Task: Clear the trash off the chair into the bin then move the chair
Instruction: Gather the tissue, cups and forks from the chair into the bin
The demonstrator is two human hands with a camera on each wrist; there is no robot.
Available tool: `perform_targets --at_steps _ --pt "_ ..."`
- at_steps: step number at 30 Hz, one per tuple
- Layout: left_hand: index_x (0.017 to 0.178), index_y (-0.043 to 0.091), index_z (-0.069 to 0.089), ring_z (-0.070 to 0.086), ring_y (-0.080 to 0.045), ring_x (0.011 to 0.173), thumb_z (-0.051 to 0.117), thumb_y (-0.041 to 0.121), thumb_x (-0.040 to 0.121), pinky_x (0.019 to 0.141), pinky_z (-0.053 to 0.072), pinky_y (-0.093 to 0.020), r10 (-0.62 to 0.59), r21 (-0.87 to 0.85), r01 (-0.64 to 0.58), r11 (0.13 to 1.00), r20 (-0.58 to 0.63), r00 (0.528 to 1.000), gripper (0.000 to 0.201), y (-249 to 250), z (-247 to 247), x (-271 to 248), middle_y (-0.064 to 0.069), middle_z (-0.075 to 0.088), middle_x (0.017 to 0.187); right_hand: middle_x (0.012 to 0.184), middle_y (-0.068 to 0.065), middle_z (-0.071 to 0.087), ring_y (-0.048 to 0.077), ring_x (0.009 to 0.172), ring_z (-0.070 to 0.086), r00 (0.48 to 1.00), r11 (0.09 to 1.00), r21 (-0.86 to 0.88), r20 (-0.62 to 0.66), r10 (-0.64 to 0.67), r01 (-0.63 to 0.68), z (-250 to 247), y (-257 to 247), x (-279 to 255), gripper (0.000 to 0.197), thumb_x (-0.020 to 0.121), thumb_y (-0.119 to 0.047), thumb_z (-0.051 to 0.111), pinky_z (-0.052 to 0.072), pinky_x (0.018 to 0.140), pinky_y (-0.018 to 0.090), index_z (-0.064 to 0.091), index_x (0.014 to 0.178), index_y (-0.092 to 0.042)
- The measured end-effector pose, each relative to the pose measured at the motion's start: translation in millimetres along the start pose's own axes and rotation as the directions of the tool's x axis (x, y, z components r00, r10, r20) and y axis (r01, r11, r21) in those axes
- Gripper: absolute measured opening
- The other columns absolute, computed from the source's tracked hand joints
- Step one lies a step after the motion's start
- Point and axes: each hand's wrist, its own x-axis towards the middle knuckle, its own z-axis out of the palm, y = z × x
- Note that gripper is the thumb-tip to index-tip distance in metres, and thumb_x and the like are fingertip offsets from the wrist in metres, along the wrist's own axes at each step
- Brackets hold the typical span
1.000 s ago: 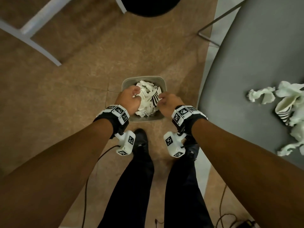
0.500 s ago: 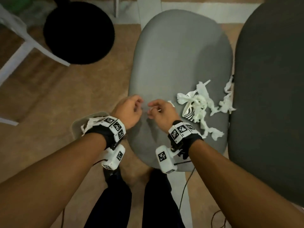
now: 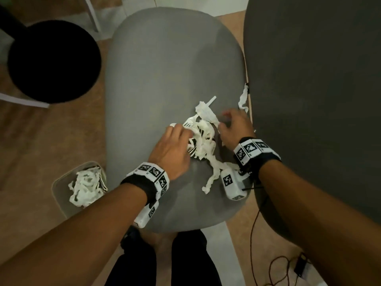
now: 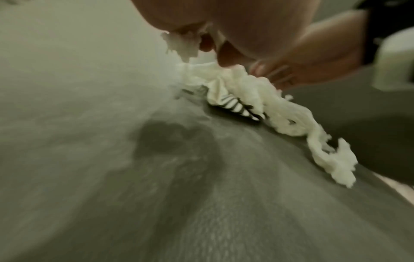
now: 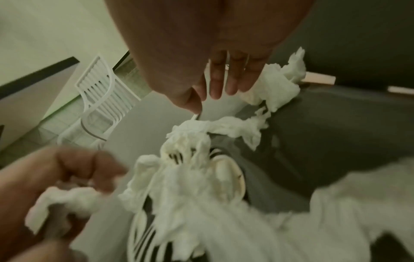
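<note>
A pile of trash, white tissue strips and striped paper, lies on the right half of the grey chair seat. My left hand is at the pile's left side, its fingers curled round a wad of tissue. On the pile's far right side my right hand reaches down with straight fingers, their tips at the tissue. One stray strip hangs at the seat's right edge. The grey bin stands on the floor left of the seat, with crumpled trash inside.
A dark grey padded surface rises right beside the seat. A black round stool stands at the far left, and a white plastic chair beyond. A cable trails on the floor at right. My legs stand at the seat's front.
Both hands left the bin and crossed to the chair. From the seat's near left edge they moved right onto the pile, and the left hand's fingers closed on tissue.
</note>
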Motion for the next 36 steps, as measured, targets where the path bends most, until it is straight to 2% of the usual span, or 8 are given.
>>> perform_targets --at_steps 4,10,14,18,23,27,33,36 --pt "0.149 0.023 0.029 0.040 -0.030 0.116 0.057 0.052 0.069 0.098 0.037 -0.043 0.083 0.307 -0.177 0.935 0.294 0.952 0.089 22.7 25.7 16.0 -0.006 0.035 0.147 0.144 0.004 0.042 0.029 0.137 0.032 0.990 0.989 -0.147 -0.133 -0.049 0.029 -9.1 4.4 11.9 0.040 0.084 -0.018 0.060 0.032 0.110 0.045 0.057 0.123 -0.020" --pt "0.130 0.017 0.044 0.044 -0.027 0.111 0.066 0.036 0.079 0.092 0.040 -0.037 0.011 0.333 -0.124 0.935 0.324 0.946 0.058 29.7 33.9 26.6 -0.007 0.046 0.125 0.162 0.009 0.015 0.038 0.142 0.028 0.998 0.991 -0.130 0.059 0.020 -0.012 -10.7 15.6 31.6 0.066 0.084 -0.004 0.059 0.037 0.114 0.045 0.040 0.143 -0.024" --pt "0.124 0.013 0.056 0.052 -0.028 0.102 0.068 0.022 0.079 0.081 0.046 -0.037 0.106 0.285 -0.175 0.942 0.242 0.964 0.047 21.8 14.5 14.6 -0.008 0.057 0.113 0.148 0.015 0.038 0.039 0.129 0.045 0.997 0.941 -0.338 0.079 0.027 0.001 -8.9 17.0 39.0 0.047 0.085 0.000 0.062 0.044 0.103 0.039 0.057 0.130 -0.012" --pt "0.118 0.013 0.061 0.057 -0.028 0.092 0.071 0.015 0.074 0.069 0.048 -0.036 0.123 0.172 -0.138 0.975 0.096 0.988 0.044 8.3 -3.7 -5.5 -0.007 0.060 0.104 0.106 0.013 0.064 0.029 0.089 0.064 0.991 0.934 -0.352 0.091 0.095 -0.058 -21.2 11.8 35.9 0.024 0.097 -0.013 0.055 0.050 0.083 0.031 0.066 0.116 -0.003" --pt "0.125 0.015 0.053 0.049 -0.022 0.106 0.062 0.011 0.082 0.081 0.047 -0.034 -0.017 -0.090 0.018 0.996 0.012 1.000 0.044 -12.5 -17.1 -31.7 -0.003 0.054 0.116 0.114 0.021 0.066 0.038 0.107 0.062 0.998 0.979 -0.204 -0.065 -0.011 -0.002 -18.0 -7.7 15.8 0.026 0.099 -0.008 0.046 0.051 0.088 0.038 0.061 0.120 -0.004" --pt "0.113 0.016 0.055 0.055 -0.019 0.096 0.058 0.010 0.085 0.081 0.046 -0.032 -0.202 -0.329 0.164 0.930 -0.086 0.976 0.028 -24.9 -27.8 -50.3 0.005 0.057 0.107 0.126 0.013 0.062 0.031 0.116 0.058 0.996 0.998 -0.010 -0.063 -0.069 0.068 -1.2 -40.3 -3.1 0.037 0.096 -0.009 0.049 0.044 0.096 0.031 0.055 0.132 -0.011" --pt "0.117 0.018 0.058 0.063 -0.018 0.097 0.061 0.020 0.088 0.082 0.044 -0.025 -0.460 -0.525 0.317 0.790 -0.166 0.872 0.030 -59.4 -54.6 -87.7 0.000 0.068 0.109 0.123 0.015 0.060 0.029 0.105 0.057 0.956 0.969 -0.028 0.171 -0.237 0.245 59.2 -115.8 -56.0 0.043 0.093 0.001 0.041 0.041 0.086 0.027 0.052 0.132 -0.012" --pt "0.118 0.016 0.058 0.063 -0.023 0.101 0.059 0.022 0.090 0.085 0.045 -0.030 -0.529 -0.537 0.366 0.760 -0.183 0.829 0.028 -90.2 -64.4 -118.2 -0.003 0.069 0.111 0.128 0.014 0.058 0.029 0.115 0.056 0.909 0.943 0.002 0.267 -0.321 0.333 102.2 -156.0 -90.2 0.045 0.092 0.005 0.041 0.040 0.095 0.028 0.054 0.131 -0.011"
